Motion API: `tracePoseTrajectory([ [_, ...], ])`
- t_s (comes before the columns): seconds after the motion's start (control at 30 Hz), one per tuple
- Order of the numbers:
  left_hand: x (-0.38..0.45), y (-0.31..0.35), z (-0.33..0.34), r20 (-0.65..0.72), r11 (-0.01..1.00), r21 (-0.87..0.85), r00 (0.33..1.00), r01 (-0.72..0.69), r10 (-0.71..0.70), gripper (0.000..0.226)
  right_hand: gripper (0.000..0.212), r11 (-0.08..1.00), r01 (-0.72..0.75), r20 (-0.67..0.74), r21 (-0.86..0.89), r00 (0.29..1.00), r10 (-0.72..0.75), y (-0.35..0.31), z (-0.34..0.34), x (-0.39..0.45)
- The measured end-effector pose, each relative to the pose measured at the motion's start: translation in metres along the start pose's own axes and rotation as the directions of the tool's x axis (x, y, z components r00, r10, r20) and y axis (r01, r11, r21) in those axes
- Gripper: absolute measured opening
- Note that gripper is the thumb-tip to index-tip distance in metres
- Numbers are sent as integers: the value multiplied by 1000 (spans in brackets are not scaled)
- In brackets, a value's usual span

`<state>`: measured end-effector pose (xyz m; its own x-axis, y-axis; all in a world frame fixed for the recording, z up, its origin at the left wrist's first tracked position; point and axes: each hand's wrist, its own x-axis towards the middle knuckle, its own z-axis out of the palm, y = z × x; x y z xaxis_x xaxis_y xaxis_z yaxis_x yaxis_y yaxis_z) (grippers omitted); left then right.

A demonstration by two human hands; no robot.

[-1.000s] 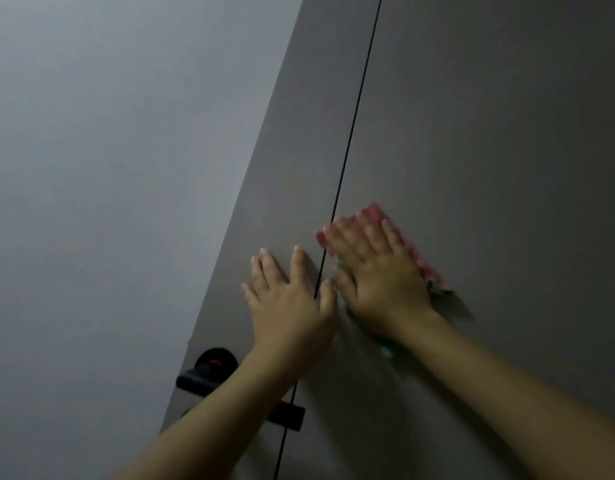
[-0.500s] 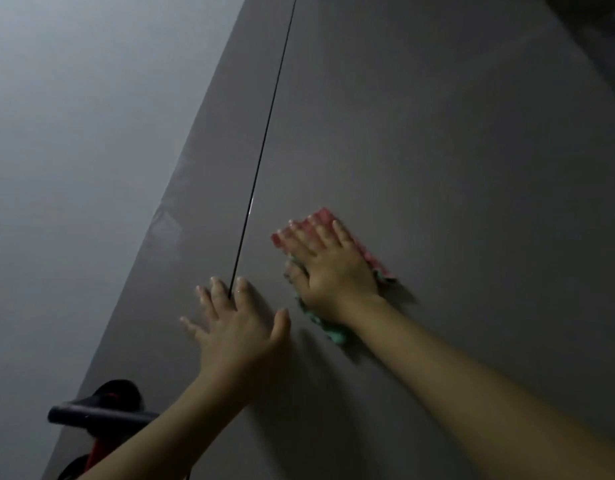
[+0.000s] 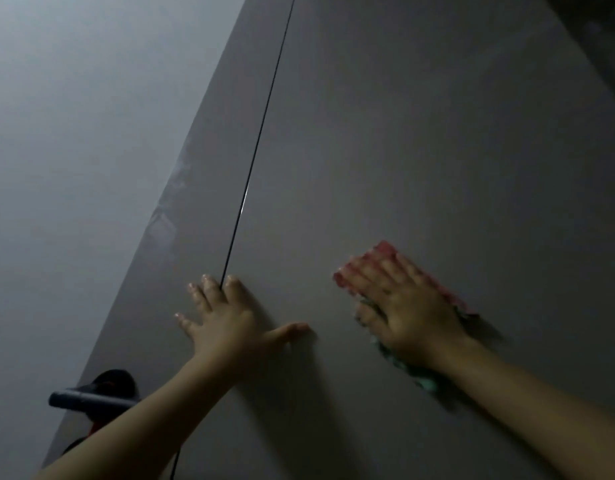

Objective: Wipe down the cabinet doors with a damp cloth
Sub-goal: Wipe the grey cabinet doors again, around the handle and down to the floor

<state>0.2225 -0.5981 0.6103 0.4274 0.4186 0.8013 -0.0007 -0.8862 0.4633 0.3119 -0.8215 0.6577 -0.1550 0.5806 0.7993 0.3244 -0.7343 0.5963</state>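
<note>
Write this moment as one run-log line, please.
step: wiping | right hand: flat on cloth, right door | left hand: flat, bracing across door seam | handle: untouched

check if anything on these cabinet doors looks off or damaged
One thing stands out: pale, smeary patches along the left edge of the left door, above the black handle. Whether they are scuffs, residue or glare cannot be told. The seam runs straight, and the cloth lies flat under the right hand.

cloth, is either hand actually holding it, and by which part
Neither grips it. The right hand presses flat on the middle of the cloth, pinning it to the door. The left hand rests bare.
</note>
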Motion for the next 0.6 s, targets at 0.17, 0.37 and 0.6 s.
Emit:
tracePoseTrajectory([
  [0.17,-21,19,10,-60,997,8,995,-75,75,104,68,855,-518,-100,-29,853,513,68,-9,20],
  [0.37,-37,105,37,-58,972,-37,971,-233,231,79,52,992,-125,-60,8,990,125,2,-2,-68],
  [0.6,-42,184,80,-225,841,-130,842,-525,491,67,68,862,-502,-91,-70,864,496,140,-28,-66],
])
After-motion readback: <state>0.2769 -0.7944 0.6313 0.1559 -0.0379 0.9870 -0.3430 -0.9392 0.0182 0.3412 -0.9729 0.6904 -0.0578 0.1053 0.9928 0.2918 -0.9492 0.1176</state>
